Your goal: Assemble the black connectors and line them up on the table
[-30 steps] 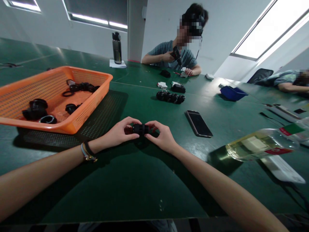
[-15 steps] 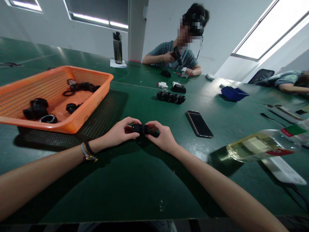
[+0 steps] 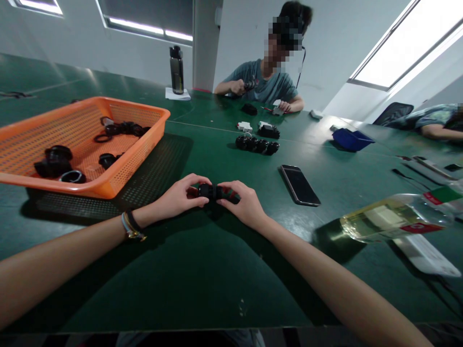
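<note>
A small black cylindrical part (image 3: 211, 192) is pinched between both my hands just above the green table (image 3: 202, 274). My left hand (image 3: 180, 196) grips its left end with curled fingers, bracelets on the wrist. My right hand (image 3: 243, 205) closes its fingers round the right end. To the left stands an orange basket (image 3: 119, 173) holding several black rings and parts. A row of assembled black parts (image 3: 256, 144) lies farther out on the table.
A black phone (image 3: 299, 184) lies right of my hands. A clear bottle (image 3: 392, 219) lies on its side at the right. A blue tray (image 3: 350, 139), a dark flask (image 3: 177, 70) and a person seated across the table are farther off. Another person's arm shows at far right.
My hands hold the black part in nearly the same place. The person across the table has lowered their hands from the chest toward the table.
</note>
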Demonstrator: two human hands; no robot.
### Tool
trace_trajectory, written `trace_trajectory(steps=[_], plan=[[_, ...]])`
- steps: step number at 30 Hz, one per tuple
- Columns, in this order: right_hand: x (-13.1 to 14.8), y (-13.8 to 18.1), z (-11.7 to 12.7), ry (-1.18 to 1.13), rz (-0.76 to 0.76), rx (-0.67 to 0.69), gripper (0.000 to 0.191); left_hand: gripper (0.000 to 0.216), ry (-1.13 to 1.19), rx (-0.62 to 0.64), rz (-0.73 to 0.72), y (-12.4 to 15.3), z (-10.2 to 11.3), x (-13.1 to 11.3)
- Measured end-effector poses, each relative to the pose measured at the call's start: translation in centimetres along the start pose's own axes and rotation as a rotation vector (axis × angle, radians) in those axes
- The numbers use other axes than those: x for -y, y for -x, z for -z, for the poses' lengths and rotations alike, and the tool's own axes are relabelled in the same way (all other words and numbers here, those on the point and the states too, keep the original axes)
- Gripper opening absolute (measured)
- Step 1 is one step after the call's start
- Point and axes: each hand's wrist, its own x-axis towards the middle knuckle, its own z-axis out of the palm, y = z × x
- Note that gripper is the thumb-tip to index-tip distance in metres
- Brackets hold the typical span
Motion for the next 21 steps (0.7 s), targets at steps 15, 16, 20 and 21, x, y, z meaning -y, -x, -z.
trace_trajectory(steps=[15,16,20,21], plan=[[0.15,0.35,-0.52,0.074,0.082,-0.015,0.027,0.031,0.116,0.013,0.046,-0.04,0.02,-0.14],[0.12,0.38,-0.54,0.08,0.084,-0.013,0.027,0.031,0.13,0.02,0.052,-0.02,0.01,-0.14],[0.08,0.37,-0.57,0.091,0.092,-0.001,0.027,0.031,0.132,0.029,0.052,0.05,0.0,-0.24],[0.09,0.35,-0.57,0.091,0.089,0.003,0.027,0.031,0.124,0.029,0.048,0.06,0.01,-0.28]])
